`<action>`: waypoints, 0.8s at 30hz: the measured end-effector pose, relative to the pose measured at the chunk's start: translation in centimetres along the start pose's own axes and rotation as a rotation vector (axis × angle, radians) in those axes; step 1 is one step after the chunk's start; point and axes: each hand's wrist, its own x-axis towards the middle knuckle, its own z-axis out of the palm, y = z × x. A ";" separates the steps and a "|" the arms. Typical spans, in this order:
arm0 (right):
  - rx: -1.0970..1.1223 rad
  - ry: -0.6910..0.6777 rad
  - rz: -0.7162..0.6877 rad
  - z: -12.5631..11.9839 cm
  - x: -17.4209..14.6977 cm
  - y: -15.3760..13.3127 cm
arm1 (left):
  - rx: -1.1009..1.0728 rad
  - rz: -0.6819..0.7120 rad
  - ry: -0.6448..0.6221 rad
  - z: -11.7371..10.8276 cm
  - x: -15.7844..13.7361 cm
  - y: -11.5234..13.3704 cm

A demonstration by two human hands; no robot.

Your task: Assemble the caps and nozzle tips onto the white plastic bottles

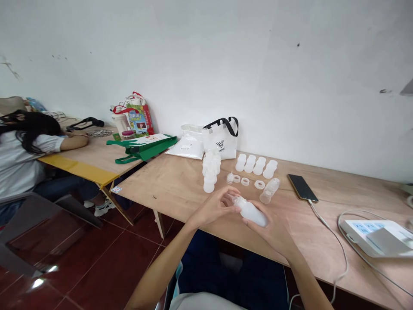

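My right hand (272,226) is wrapped round the body of a milky white plastic bottle (253,213), which looks like a baby bottle and is held tilted above the table's front edge. At its neck end, the thumb and fingers of my left hand (221,203) are closed on it; what exactly they pinch is partly hidden. Just beyond are white rings (245,181) and a small clear teat-like piece (230,178). Stacked clear caps (269,190) lie on their side to the right of the rings. Several assembled bottles (209,178) stand in a row to the left.
Several white bottle bodies (250,164) are lined up toward the wall. Behind stand a white bag (226,140) and a plastic packet (187,146). On the right lie a phone (302,187) with a cable and a white box (377,237). A person (29,150) leans on the left table.
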 end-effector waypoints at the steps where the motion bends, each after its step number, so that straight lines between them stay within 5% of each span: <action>1: 0.000 0.016 0.010 -0.1 0.0 0.0 | -0.011 0.054 -0.032 -0.1 -0.1 0.2; 4: 0.006 0.039 0.028 -0.2 0.1 -0.1 | -0.004 0.104 -0.012 -0.1 -0.4 0.8; 9: 0.036 -0.021 -0.011 0.0 0.0 -0.1 | 0.034 -0.084 0.132 0.6 0.0 0.1; 17: -0.005 0.010 0.006 -0.2 0.0 0.0 | -0.112 0.103 -0.008 0.3 -0.1 0.5; 24: 0.029 -0.035 -0.012 0.1 -0.1 0.1 | -0.049 -0.071 0.079 0.8 0.0 -0.3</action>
